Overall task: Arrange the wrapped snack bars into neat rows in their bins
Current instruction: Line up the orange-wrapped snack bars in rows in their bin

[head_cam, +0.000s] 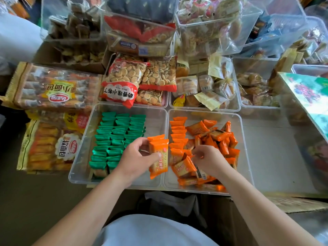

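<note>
My left grip (136, 157) pinched a stack of orange bars (158, 155) (beside rowed green bars (115, 139)); my right grip (211, 158) curled into the loose pile (218, 139), its hold impossible to tell.

Left hand (136, 157): just left of the orange bin (204, 112), fingers curled round a stack of orange bars (158, 157).
Right hand (211, 160): inside the orange bin, fingers bent down; grip hidden.
Arms: both bare, reaching forward.
</note>
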`<action>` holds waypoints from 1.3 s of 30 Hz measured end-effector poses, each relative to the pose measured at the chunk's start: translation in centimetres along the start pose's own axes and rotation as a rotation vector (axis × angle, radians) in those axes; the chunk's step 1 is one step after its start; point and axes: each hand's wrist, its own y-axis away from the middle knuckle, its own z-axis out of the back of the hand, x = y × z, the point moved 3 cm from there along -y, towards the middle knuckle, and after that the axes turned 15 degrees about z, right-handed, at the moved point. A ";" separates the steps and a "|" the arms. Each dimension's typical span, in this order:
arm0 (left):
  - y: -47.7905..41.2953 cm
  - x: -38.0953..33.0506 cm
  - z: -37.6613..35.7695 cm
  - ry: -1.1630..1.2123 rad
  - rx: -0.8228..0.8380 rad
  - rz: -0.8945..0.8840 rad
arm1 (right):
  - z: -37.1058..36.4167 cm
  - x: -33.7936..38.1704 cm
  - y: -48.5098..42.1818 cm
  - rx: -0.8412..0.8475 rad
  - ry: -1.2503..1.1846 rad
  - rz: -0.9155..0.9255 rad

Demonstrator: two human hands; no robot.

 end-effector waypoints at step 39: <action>0.3 0.6 -3.2 -0.142 0.131 -0.130 | 1.6 4.1 1.6 -0.059 -0.639 0.255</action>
